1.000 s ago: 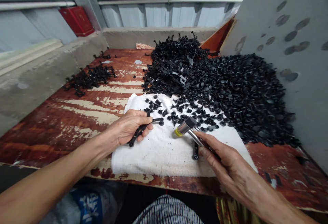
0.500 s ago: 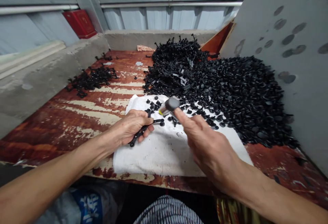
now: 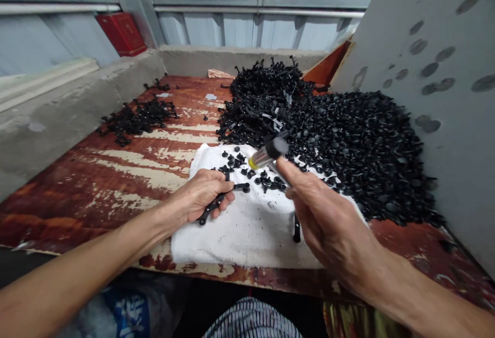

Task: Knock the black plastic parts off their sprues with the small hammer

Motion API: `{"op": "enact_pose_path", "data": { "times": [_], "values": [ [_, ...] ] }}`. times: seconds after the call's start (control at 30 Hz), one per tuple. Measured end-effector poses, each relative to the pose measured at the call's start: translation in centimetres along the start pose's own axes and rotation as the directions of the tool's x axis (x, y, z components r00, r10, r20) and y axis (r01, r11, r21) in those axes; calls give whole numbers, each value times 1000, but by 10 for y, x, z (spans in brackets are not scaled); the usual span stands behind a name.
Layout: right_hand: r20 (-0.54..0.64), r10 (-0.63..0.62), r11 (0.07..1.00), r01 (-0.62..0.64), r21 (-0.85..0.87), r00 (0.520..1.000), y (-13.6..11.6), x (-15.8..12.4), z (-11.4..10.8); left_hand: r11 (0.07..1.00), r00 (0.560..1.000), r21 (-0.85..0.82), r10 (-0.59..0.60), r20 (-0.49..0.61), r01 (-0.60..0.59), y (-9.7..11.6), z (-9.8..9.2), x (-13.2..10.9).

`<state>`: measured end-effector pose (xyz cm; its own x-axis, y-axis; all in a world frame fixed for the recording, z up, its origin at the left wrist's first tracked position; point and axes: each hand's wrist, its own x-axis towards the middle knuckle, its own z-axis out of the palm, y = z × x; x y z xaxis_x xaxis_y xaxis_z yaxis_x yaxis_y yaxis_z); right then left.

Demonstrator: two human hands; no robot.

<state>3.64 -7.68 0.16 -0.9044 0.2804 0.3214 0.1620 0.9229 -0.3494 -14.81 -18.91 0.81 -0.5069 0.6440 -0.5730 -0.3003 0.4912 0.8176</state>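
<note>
My left hand [image 3: 199, 193] is closed around a black plastic part with several arms [image 3: 242, 187]. One arm sticks out to the right of the fingers, another slants down to the left, and the rest is covered by my grip. My right hand [image 3: 328, 214] grips a small hammer [image 3: 265, 155]. Its metallic head has a black end and a yellow end, and is held over the white cloth [image 3: 240, 240], up and to the right of the black part. The dark tip of the handle [image 3: 296, 230] shows below my fingers. Several small black round-headed pieces [image 3: 266, 178] lie scattered on the cloth.
A big heap of black disc-headed pieces [image 3: 371, 157] stands at the right against a grey panel [image 3: 410, 80]. Behind the cloth rises a pile of black armed parts [image 3: 263, 96]. A smaller pile [image 3: 141, 116] lies at the left on the worn red-brown board [image 3: 96, 188].
My right hand has moved the hammer to the right and slightly up, away from the black part. The left hand keeps its hold, almost unmoved. The view has shifted slightly.
</note>
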Motion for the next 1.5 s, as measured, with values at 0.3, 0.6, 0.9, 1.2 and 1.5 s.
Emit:
{"op": "enact_pose_path", "data": {
  "times": [0.3, 0.6, 0.9, 1.2, 1.5],
  "values": [
    [-189, 69, 979, -30, 200, 980, 4, -7, -9, 945, 985, 291, 113, 133, -148, 7, -8, -5],
    [-180, 219, 939, -157, 307, 959, 22, -29, -4, 774, 900, 499, 203, 385, -389, 13, 4, 5],
    [-152, 243, 932, -188, 310, 958, 28, -33, -4, 700, 866, 545, 224, 447, -462, 12, 4, 18],
    [-138, 239, 931, -187, 312, 961, 28, -34, -2, 717, 879, 550, 190, 437, -429, 13, 5, 22],
    [-130, 226, 934, -177, 309, 965, 28, -33, -4, 697, 869, 560, 195, 454, -449, 11, 5, 24]
  ]
}}
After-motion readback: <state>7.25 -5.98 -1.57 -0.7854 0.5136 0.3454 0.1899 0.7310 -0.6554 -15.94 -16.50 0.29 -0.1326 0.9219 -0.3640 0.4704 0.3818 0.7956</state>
